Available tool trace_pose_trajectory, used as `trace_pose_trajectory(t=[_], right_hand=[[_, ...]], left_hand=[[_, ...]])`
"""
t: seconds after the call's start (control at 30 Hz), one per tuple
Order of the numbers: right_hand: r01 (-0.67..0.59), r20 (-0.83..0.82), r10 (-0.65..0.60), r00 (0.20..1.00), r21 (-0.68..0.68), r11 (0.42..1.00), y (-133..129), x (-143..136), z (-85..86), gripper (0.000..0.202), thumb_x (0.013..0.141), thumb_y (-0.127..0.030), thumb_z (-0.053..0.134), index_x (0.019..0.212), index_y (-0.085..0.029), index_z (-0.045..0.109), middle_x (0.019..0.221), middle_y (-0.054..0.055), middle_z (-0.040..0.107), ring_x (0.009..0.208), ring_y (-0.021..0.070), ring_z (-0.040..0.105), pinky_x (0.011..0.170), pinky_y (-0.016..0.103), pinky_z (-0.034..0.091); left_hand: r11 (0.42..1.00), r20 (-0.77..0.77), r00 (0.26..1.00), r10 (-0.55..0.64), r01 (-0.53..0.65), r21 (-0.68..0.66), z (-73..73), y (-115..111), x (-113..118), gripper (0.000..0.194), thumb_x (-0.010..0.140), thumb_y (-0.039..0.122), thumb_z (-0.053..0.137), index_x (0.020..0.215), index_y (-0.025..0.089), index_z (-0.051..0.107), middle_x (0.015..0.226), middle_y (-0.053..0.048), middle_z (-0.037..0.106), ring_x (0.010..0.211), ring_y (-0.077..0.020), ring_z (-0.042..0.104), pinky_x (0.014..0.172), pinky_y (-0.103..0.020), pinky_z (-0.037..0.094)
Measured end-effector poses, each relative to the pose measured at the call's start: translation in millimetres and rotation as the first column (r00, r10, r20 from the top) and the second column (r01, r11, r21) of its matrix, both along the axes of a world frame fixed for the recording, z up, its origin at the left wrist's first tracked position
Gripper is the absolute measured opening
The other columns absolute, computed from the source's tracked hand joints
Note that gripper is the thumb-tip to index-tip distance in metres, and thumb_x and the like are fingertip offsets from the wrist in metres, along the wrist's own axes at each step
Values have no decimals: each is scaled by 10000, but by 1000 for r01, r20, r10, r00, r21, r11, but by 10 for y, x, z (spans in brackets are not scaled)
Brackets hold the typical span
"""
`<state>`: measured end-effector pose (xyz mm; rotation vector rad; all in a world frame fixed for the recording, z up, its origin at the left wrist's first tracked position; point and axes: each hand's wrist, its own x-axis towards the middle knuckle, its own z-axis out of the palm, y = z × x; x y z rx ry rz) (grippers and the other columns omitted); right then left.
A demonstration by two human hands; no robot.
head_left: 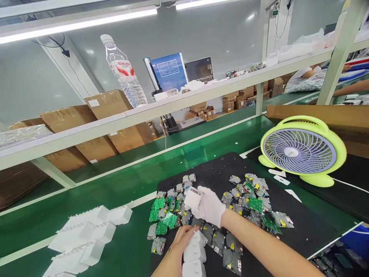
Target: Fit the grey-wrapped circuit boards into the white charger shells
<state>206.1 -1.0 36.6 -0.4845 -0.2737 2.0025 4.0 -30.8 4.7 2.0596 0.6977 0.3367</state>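
My right hand (208, 207), in a white glove, grips a small white plastic housing (192, 197) between thumb and fingers above the black mat. Grey parts show at the housing's far edge. My bare left hand (183, 237) is curled against a row of white plastic housings (194, 252) at the near edge, its fingertips at the far end of the row. Around both hands lie circuit boards with grey compound and yellow parts (232, 242). Several show green undersides (170, 219), mostly left of my right hand.
Stacked white housings (86, 231) stand on the green bench at left. A lime-green fan (302, 150) stands at right, near white scraps (281, 179). Beyond runs a raised shelf (173, 102) with a water bottle (123, 73). Another person's arm (353, 87) shows at far right.
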Motion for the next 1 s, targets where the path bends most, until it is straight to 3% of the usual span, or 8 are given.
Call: trace_pose_trajectory(t=[0.23, 0.37, 0.5, 0.7, 0.87, 1.0], right_hand=[[-24, -2, 24, 1000, 35, 999, 5, -11, -7, 313, 855, -374, 303, 888, -154, 523, 642, 69, 632, 518, 159, 591, 394, 174, 317], [-55, 27, 53, 998, 58, 997, 18, 0, -9, 426, 885, -462, 239, 907, -147, 526, 655, 81, 647, 471, 134, 566, 376, 164, 319], [-185, 71, 180, 981, 72, 980, 38, 40, -17, 639, 866, -600, 166, 963, -104, 559, 606, 98, 644, 390, 128, 529, 329, 166, 324], [-390, 155, 376, 913, 68, 918, 5, 73, -38, 663, 887, -544, 195, 979, -16, 584, 566, 140, 640, 347, 149, 527, 273, 177, 306], [-452, 215, 426, 879, 92, 887, -23, 41, -45, 753, 865, -614, 107, 993, -47, 586, 566, 129, 646, 317, 135, 507, 271, 176, 313], [-442, 216, 425, 879, 39, 896, -27, 27, -4, 791, 842, -650, 80, 949, -56, 591, 531, 110, 631, 269, 115, 459, 246, 172, 274]], left_hand=[[999, -46, 998, 41, -40, 17, 42, -67, 25, 893, 583, 356, 757, 1367, 253, 342, 1364, -163, 311, 1280, -358, 302, 1060, -434, 206], [998, -61, 996, 64, -63, 14, 58, -89, 45, 935, 554, 371, 767, 1368, 233, 329, 1382, -169, 282, 1296, -356, 281, 1061, -400, 213], [998, -88, 994, 61, -60, 24, 47, -76, 52, 913, 558, 342, 761, 1363, 240, 342, 1384, -162, 297, 1292, -342, 299, 1058, -383, 233], [995, -168, 982, 84, -74, 66, 59, -67, 35, 929, 546, 350, 759, 1369, 214, 349, 1409, -166, 297, 1314, -371, 256, 1066, -404, 231], [995, -270, 959, 91, -77, 63, -58, 2, -18, 965, 524, 345, 760, 1381, 197, 340, 1479, -158, 194, 1357, -397, 110, 1088, -451, 172], [996, -252, 965, 78, -65, 60, -125, 40, -35, 954, 511, 332, 757, 1368, 196, 361, 1466, -152, 227, 1356, -389, 128, 1092, -446, 165]])
